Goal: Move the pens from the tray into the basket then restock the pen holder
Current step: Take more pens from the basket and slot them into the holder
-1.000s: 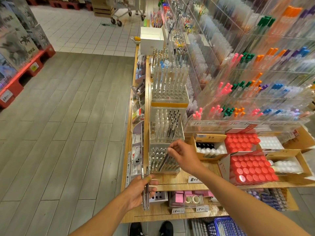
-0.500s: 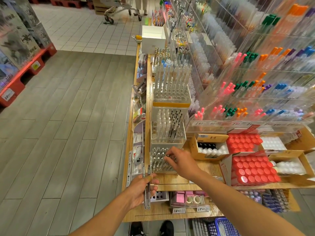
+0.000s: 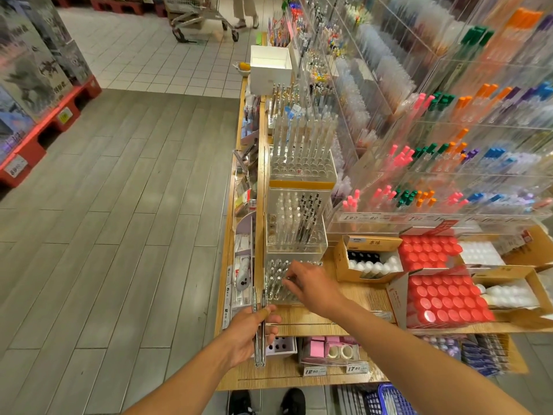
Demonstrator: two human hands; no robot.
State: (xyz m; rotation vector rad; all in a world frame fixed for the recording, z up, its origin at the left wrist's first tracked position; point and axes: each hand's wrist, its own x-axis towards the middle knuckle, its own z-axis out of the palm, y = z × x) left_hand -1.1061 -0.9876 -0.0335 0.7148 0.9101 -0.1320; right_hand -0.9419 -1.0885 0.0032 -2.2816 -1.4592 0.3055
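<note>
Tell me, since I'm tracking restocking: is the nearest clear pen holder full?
Cannot tell: the right hand covers part of the pen holder, though pen tips show.

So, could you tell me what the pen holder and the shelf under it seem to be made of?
The pen holder looks like clear glossy acrylic: pens show through its walls. The shelf looks like matte light wood or wood-look laminate, with visible grain lines.

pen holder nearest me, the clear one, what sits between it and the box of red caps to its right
In the head view, only bare wooden shelf top lies between the nearest pen holder and the box of red caps, crossed by the right hand reaching to the holder.
</note>
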